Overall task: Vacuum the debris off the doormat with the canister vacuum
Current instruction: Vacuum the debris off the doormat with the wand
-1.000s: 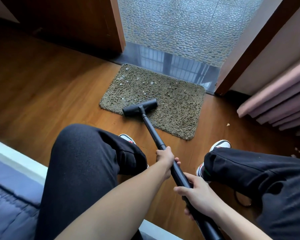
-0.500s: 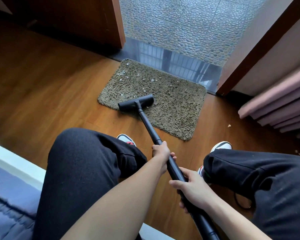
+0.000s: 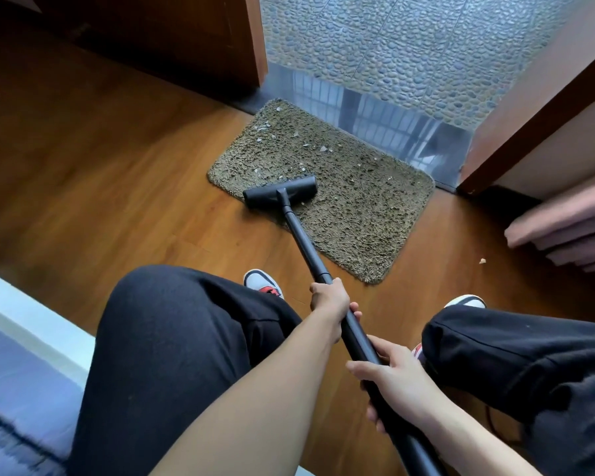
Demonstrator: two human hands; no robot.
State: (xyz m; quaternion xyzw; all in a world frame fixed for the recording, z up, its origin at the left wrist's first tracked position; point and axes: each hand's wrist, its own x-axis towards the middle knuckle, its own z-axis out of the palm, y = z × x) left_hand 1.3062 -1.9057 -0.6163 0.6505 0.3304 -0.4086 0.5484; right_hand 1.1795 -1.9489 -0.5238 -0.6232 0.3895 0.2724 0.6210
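Note:
A shaggy olive-brown doormat lies on the wood floor at a doorway. Pale bits of debris are scattered over its far left part. The black vacuum floor head sits on the mat's near left edge, partly over the floor. Its black wand runs back toward me. My left hand grips the wand higher up, and my right hand grips it lower, nearer my body. The canister is out of view.
My knees in black trousers flank the wand, with both shoes on the floor. A pebble-tiled floor lies beyond the glossy threshold. A pink radiator-like unit stands right, a crumb near it, a bed edge left.
The floor head has slid back toward me and leftward, from the mat's middle left to its near edge. Both hands kept their grip on the wand.

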